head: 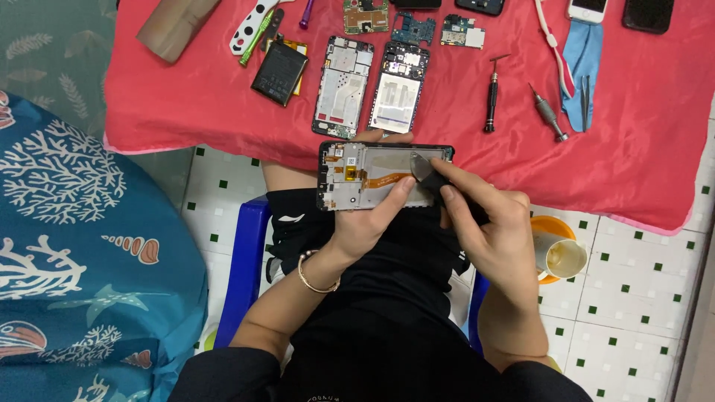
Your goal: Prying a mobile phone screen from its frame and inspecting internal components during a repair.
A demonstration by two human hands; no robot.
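My left hand (pixel 369 223) holds an opened phone frame (pixel 350 179) from below, thumb resting on its lower edge beside an orange flex cable (pixel 383 179). My right hand (pixel 495 231) grips a dark pry tool (pixel 428 173), whose flat tip lies against the inside of the frame at its right end. The frame is held over my lap, just in front of the red cloth (pixel 633 164).
On the red cloth lie two stripped phone frames (pixel 342 85), a black battery (pixel 278 72), circuit boards (pixel 413 28), two screwdrivers (pixel 491 93), tweezers on a blue cloth (pixel 585 67), and phones. A paper cup (pixel 562 257) stands on an orange lid at right. A blue stool (pixel 242 260) is under me.
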